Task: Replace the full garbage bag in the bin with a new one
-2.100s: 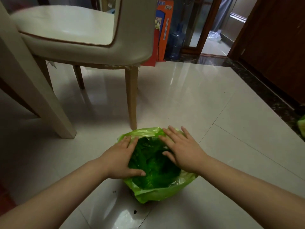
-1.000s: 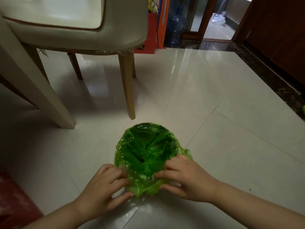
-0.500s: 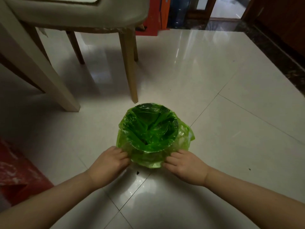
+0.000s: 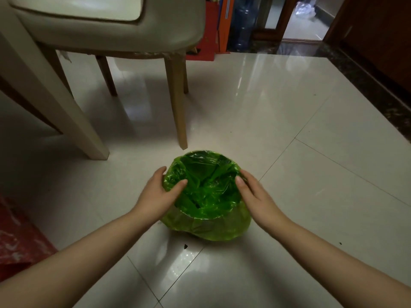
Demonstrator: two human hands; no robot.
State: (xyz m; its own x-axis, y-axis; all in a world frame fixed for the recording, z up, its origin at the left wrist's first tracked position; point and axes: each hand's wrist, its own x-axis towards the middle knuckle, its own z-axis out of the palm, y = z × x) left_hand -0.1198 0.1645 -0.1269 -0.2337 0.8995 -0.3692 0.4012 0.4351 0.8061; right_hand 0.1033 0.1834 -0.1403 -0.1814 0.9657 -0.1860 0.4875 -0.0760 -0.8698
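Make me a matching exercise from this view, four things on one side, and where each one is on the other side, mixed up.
Things:
1. left hand
2. green bag
3. chair
4. water jug

Places:
A. far back, near the doorway
B. lining the bin, folded over its rim
C. on the bag's left side
D. behind the bin, legs on the tile floor

Pairs: 1-C, 2-B, 3-D, 4-A

Garbage bag (image 4: 206,192): thin translucent green plastic film, glossy, heavily creased. Floor (image 4: 255,112): large pale tiles, polished to a mirror-like gloss, reflections seen throughout. Chair (image 4: 124,25): seat covered in smooth cream leather-like upholstery with a soft sheen; legs of matt light wood. Door frame (image 4: 287,21) at the back: dark varnished wood. Red sheet (image 4: 20,238) at the left: wrinkled, shiny.
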